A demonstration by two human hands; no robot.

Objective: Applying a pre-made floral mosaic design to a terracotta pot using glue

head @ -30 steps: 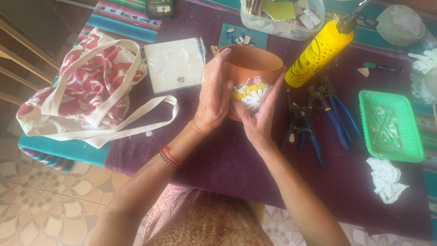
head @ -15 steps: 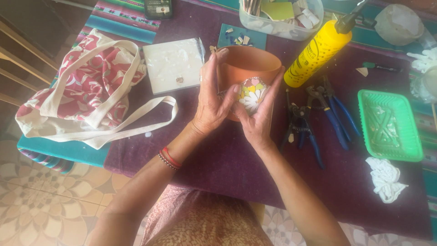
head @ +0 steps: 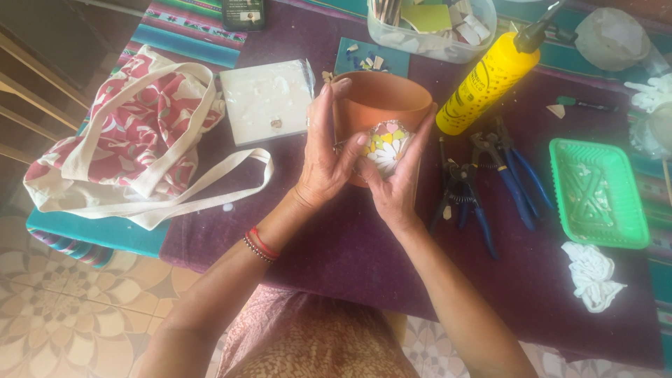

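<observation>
terracotta pot (head: 381,98), at upper centre of the frame above the purple cloth (head: 336,245), carries one small patch of mosaic pieces (head: 385,143) on its near wall; the rest of the visible wall appears bare, so most tiling seems left. left hand (head: 325,157) clasps the pot's left side, thumb at the patch; right hand (head: 399,182) clasps its right side from below, fingers up along the wall.

1. I see bare purple cloth on the desk (head: 336,252) in front of the terracotta pot (head: 381,98); a hand could pass there.
2. To the right, blue-handled pliers (head: 490,189) and a yellow glue bottle (head: 490,80) crowd close.
3. To the left, a white tile (head: 266,98) and floral tote bag (head: 119,147) block the way.
</observation>
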